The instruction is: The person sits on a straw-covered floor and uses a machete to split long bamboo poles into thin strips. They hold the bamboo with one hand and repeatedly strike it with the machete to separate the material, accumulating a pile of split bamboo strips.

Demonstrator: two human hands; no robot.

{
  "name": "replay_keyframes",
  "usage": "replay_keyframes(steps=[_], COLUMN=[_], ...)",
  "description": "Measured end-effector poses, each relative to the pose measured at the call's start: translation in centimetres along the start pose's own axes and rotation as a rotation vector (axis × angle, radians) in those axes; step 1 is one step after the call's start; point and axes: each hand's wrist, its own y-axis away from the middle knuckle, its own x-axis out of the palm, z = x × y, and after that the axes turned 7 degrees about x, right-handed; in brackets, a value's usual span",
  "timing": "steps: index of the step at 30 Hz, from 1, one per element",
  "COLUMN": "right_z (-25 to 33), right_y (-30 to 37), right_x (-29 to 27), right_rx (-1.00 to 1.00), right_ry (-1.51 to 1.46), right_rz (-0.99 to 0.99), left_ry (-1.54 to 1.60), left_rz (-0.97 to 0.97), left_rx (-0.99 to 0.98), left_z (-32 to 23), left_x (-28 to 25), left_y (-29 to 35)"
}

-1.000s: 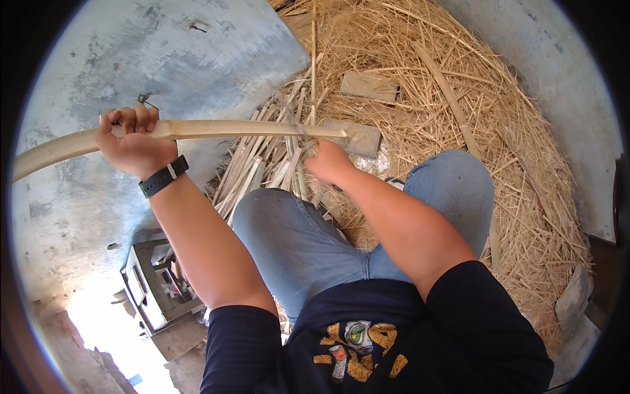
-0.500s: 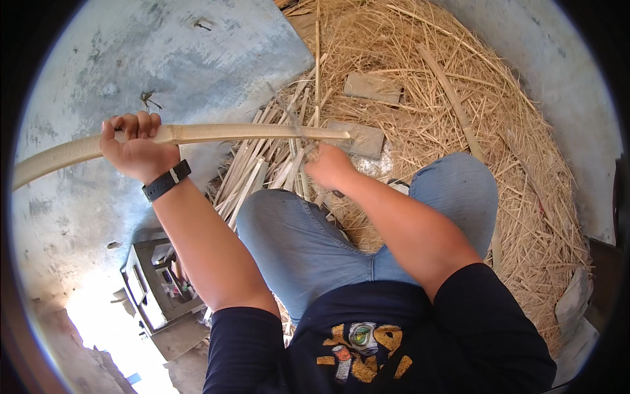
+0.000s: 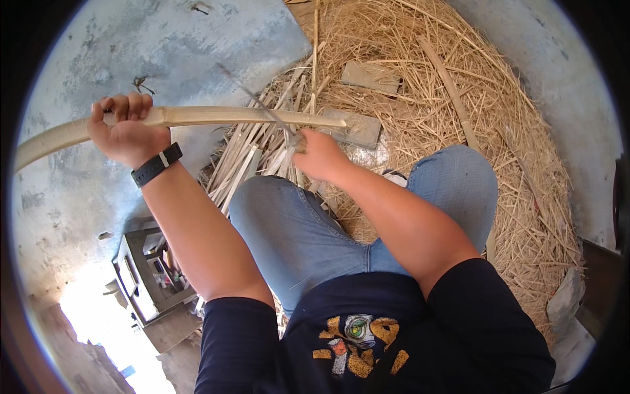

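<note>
A long, pale, gently curved bamboo strip [image 3: 230, 115] reaches from the left rim to the middle of the view. My left hand [image 3: 128, 136] is closed around it, palm up, with a black watch on the wrist. Its free end lies over a flat grey-brown block [image 3: 359, 129]. Closed just below that end, my right hand [image 3: 319, 156] grips a long thin knife [image 3: 254, 98]. The blade slants up and left across the strip, blurred toward its tip. The handle is mostly hidden in my fist.
Split bamboo strips [image 3: 237, 167] lie heaped left of my knees. A broad pile of bamboo shavings [image 3: 525, 197] covers the far and right side, with another bamboo piece [image 3: 449, 88] on it. A blue-grey wall [image 3: 164, 52] borders the left; a wooden cabinet [image 3: 147, 279] stands at lower left.
The knife's blade has swung from nearly upright to a leftward slant across the strip. My hands and the strip sit slightly higher and farther left, partly because the whole view has shifted.
</note>
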Motion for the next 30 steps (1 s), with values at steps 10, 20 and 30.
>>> replay_keyframes(steps=[10,20,30], right_z=[1.9,1.8,1.8], right_y=[1.0,0.8,-0.8], right_x=[-0.8,-2.1,-4.5], right_rx=[0.085,0.17,0.07], right_ry=[-0.019,0.0,0.131], right_rz=[0.085,0.124,0.145], left_ry=[-0.019,-0.003,0.292], left_rz=[-0.002,0.047,0.434], left_rx=[0.037,0.023,-0.098], left_z=[-0.3,-0.1,-0.2], left_x=[0.5,0.2,-1.3], left_y=[0.2,0.1,-1.3])
